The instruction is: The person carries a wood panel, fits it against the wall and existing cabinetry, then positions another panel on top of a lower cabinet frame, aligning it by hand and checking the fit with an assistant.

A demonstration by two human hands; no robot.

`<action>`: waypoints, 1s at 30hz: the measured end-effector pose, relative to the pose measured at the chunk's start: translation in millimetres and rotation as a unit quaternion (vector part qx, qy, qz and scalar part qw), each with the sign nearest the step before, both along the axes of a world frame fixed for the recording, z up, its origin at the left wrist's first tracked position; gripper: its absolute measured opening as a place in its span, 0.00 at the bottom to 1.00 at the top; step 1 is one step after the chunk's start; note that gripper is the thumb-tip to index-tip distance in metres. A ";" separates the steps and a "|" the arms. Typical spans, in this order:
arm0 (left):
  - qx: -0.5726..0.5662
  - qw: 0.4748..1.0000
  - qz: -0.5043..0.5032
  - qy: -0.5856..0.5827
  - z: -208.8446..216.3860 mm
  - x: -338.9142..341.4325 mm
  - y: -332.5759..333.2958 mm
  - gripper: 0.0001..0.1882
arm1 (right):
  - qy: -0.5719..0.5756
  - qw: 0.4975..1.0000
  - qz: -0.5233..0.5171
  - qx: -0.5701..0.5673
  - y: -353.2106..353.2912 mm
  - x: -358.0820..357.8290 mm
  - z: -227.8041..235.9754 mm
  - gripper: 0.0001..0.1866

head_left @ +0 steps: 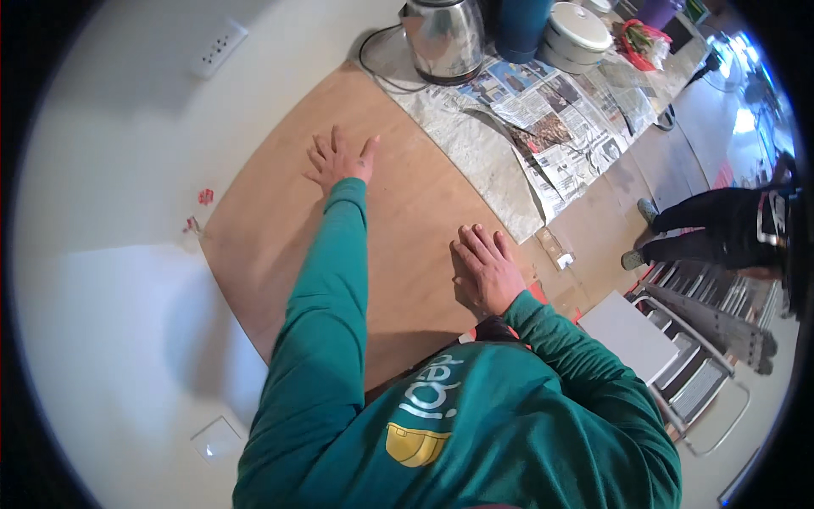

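Note:
A brown wooden board (pixel 407 263) stretches out in front of me like a tabletop. My left hand (pixel 343 161) rests palm down on its far part, fingers spread and nothing held. Closer to my body, my right hand (pixel 490 270) lies flat near the board's right edge, its fingers stretched out side by side with nothing in them. Green sleeves cover both my forearms.
Newspaper (pixel 560 119) covers a surface beyond the board, bearing a steel kettle (pixel 445 42), a dark blue container (pixel 521 30) and a white lidded pot (pixel 577 38). A white wall (pixel 144 153) borders the left. At right stand a person (pixel 721 225) and a step ladder (pixel 691 373).

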State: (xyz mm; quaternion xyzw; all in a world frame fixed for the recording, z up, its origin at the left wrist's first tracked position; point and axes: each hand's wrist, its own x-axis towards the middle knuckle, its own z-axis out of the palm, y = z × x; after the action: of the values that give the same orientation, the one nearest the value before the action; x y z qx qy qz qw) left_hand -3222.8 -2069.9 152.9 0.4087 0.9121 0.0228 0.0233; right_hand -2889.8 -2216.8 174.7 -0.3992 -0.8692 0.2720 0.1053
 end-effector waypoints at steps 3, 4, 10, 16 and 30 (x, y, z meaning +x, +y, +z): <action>0.032 0.999 -0.024 0.012 0.4 0.9 -2.4 0.52 | -0.005 1.000 0.024 0.003 9.8 6.3 1.8 0.39; 0.026 0.999 -0.024 0.007 2.0 3.7 -0.3 0.53 | -0.010 0.999 0.037 0.004 16.5 7.0 1.7 0.39; 0.066 0.997 -0.028 0.008 -10.1 -11.6 -3.6 0.53 | 0.014 0.993 0.115 0.007 38.5 4.6 14.0 0.36; 0.060 0.998 -0.020 -0.019 20.2 -11.2 -9.0 0.52 | 0.054 0.986 0.152 0.039 62.6 -16.3 7.4 0.31; 0.077 0.996 -0.018 -0.047 18.7 -13.9 -15.1 0.53 | 0.143 0.975 0.158 -0.065 129.2 -81.2 15.8 0.30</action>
State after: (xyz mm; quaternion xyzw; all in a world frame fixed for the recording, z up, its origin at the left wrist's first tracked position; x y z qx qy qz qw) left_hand -3236.7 -2085.0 171.6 0.4238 0.8982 0.1113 0.0347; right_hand -2971.1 -2087.6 190.5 -0.2202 -0.8776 0.3954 0.1581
